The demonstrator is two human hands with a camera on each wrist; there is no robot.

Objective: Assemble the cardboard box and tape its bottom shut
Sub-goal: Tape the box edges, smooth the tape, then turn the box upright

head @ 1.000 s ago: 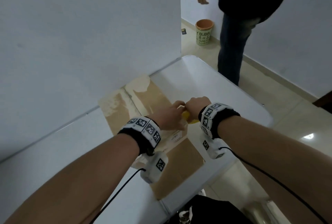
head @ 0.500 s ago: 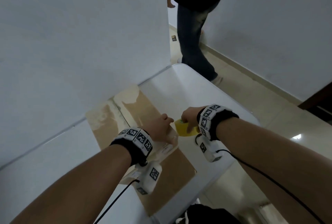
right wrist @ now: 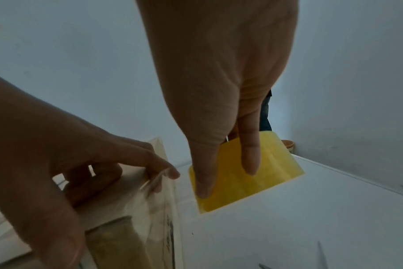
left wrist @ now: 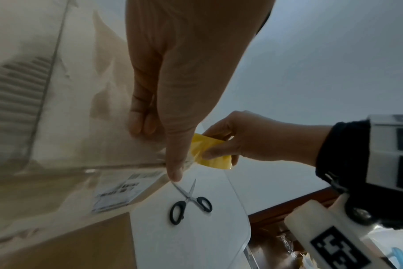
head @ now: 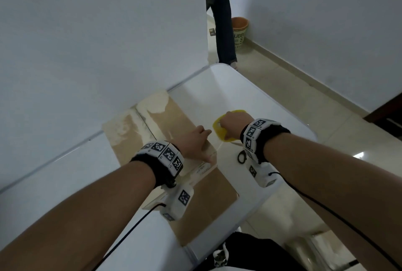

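Note:
A brown cardboard box stands on the white table against the wall, its flaps folded flat on top. My left hand lies on the box's right edge, fingers on top and thumb down the side, pressing the end of a clear tape strip. My right hand grips a yellow tape roll just right of the box, a little apart from my left hand. In the right wrist view the thumb and a finger clasp the tape roll above the table.
Black-handled scissors lie on the table right of the box, under my right wrist. A white wall runs along the table's far side. Another person's legs and an orange-rimmed bucket are on the floor beyond the table's corner.
My right hand has drawn the tape roll rightward away from my left hand, which stays on the box edge. The person behind the table has walked farther off.

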